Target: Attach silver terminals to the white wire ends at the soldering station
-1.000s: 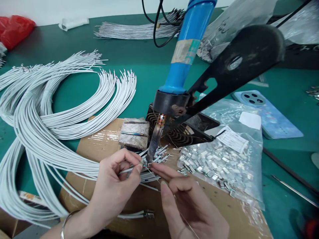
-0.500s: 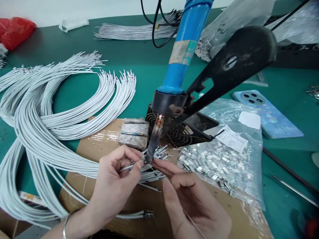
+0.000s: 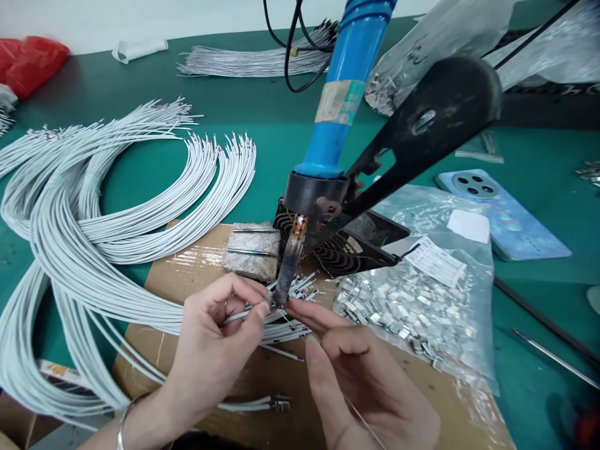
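Note:
My left hand (image 3: 218, 340) pinches the end of a white cable (image 3: 237, 316) between thumb and forefinger, right at the tip of a blue-handled soldering iron (image 3: 289, 259). The iron points down in a black clamp arm (image 3: 422, 125). My right hand (image 3: 370, 381) is closed round a thin solder wire (image 3: 363, 422) that runs across the palm. Its forefinger reaches to the iron tip, close to the left fingertips. The small part at the joint is mostly hidden by fingers and tip. Beneath the hands lie more cable ends (image 3: 293, 331) on cardboard (image 3: 187, 259).
Bundles of white cables (image 3: 117, 294) curve across the left side. Behind the hands sit a wire-wool block (image 3: 253, 262) and a black fan (image 3: 337, 250). To the right are a plastic bag of small metal parts (image 3: 407, 312), a blue phone (image 3: 510, 219) and a metal rod (image 3: 555, 357).
The soldering iron's handle and clamp arm have shifted slightly to the left, with the tip in almost the same place. Both hands have barely moved.

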Available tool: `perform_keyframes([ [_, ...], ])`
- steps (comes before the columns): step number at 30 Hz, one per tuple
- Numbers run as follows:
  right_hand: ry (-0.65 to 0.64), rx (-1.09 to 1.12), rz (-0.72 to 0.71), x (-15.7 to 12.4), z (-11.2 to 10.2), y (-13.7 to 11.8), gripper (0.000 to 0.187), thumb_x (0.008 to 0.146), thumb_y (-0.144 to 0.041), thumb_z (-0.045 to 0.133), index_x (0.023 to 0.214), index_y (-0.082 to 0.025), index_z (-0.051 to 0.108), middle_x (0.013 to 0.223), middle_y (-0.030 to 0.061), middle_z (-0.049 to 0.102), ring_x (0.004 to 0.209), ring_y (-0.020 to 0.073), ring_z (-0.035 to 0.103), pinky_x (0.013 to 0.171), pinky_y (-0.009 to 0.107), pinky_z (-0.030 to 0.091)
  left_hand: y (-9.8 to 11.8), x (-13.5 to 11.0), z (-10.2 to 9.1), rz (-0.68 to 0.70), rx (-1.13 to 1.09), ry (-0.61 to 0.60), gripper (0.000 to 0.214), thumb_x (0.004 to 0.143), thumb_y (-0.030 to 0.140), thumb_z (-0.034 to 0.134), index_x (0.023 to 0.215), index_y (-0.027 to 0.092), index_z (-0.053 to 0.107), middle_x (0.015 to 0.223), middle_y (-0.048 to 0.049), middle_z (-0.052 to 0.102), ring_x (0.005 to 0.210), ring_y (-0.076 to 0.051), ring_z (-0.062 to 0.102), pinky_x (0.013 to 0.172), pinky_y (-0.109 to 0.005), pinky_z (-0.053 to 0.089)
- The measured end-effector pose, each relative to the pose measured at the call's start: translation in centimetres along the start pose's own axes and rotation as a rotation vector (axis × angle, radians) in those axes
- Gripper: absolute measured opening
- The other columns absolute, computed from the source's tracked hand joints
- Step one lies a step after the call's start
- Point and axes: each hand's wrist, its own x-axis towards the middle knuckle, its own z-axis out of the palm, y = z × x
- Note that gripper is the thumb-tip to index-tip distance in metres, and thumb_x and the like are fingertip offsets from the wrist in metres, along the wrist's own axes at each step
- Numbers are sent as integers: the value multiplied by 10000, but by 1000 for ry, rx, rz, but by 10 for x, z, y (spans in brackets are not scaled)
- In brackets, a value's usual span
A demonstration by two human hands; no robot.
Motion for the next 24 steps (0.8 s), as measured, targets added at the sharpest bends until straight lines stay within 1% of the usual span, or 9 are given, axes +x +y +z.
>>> perform_keyframes([
  [4,6,12,23,0,1,0,233,946,-166,714,761,-266,615,1119,10,853,977,169,807,880,237,589,2,1,0,-4,4,-3,136,805,88,782,709,159,718,843,-17,759,559,-47,516,508,-117,397],
  [8,16,27,26,1,1,-1,230,943,-168,723,754,-253,623,1103,56,856,964,196,815,859,269,608,4,2,0,-15,30,-7,134,773,102,800,695,161,707,834,-27,761,535,-57,495,482,-148,376],
  [10,12,14,16,1,2,-1,232,950,-161,712,753,-246,623,1106,67,858,964,195,820,867,272,611,5,2,1,-25,41,1,138,763,122,809,688,162,701,833,-32,757,522,-62,477,467,-169,350],
  [13,-4,-6,-8,2,2,-1,223,950,-157,706,760,-243,629,1109,59,859,958,180,823,874,252,607,7,0,3,-40,57,34,143,747,151,820,677,168,696,829,-34,751,524,-70,452,468,-198,320],
  [15,-8,-5,-8,2,1,-1,213,946,-164,716,763,-241,639,1108,58,857,945,176,820,844,238,609,9,0,4,-44,62,49,137,741,158,821,678,173,700,832,-32,750,549,-82,463,476,-205,316],
  [21,-13,-6,-11,1,0,-1,240,954,-152,700,750,-246,616,1113,40,854,932,161,807,850,238,586,10,-1,4,-51,45,60,129,737,146,825,683,167,710,836,-25,747,557,-75,468,485,-200,315],
  [24,-11,-2,1,0,1,-1,248,964,-169,700,753,-251,599,1115,36,856,922,158,804,834,242,573,10,-1,5,-43,36,68,128,739,148,831,685,164,716,834,-30,749,577,-84,515,491,-193,338],
])
